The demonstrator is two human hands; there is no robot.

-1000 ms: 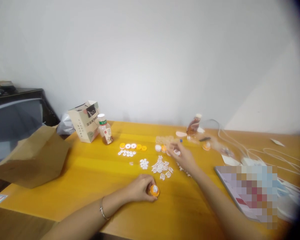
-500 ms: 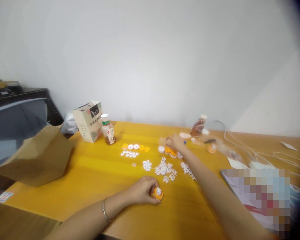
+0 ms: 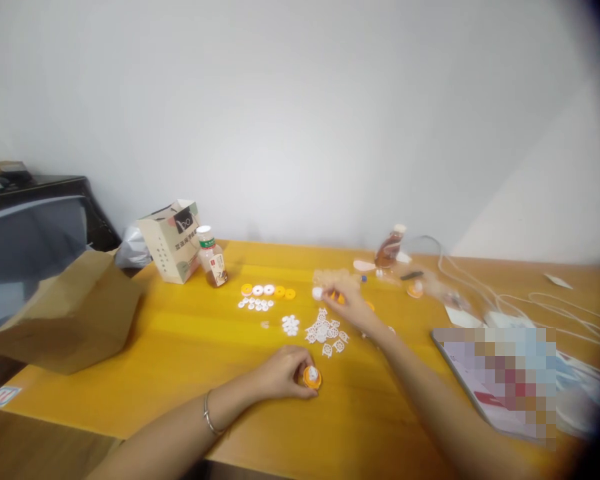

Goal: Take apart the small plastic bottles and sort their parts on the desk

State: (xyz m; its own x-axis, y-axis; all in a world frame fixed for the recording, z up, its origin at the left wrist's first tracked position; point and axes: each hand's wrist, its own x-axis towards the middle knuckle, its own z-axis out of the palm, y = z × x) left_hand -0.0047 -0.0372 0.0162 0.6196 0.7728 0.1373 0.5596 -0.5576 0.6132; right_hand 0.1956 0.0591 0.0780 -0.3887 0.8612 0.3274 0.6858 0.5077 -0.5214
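My left hand [image 3: 293, 373] is closed around the edge of a round orange piece [image 3: 312, 379] with a white part on top, held at the table's front. My right hand [image 3: 345, 300] reaches over a row of round orange and white pieces, fingers bent together beside a white round piece [image 3: 317, 293]. Whatever its fingertips grip is hidden. Below it lies a pile of white lattice-like plastic pieces [image 3: 325, 330]. Clear pieces [image 3: 330, 275] sit just behind the hand. Further left are small white discs [image 3: 291, 325] and a row of orange and white rings [image 3: 269, 291].
A paper bag [image 3: 173, 243] and a drink bottle [image 3: 212, 258] stand at the back left, a brown bottle [image 3: 390, 247] at the back right. A brown paper sheet [image 3: 80, 313] covers the left edge. Cables [image 3: 485, 287], a blurred hand [image 3: 440, 290] and a partly pixelated tablet-like slab [image 3: 460, 373] are right.
My right hand has moved back toward me and slightly left, from the clear pieces to the front row's white round piece. My left hand still holds the orange piece; the view has shifted slightly.
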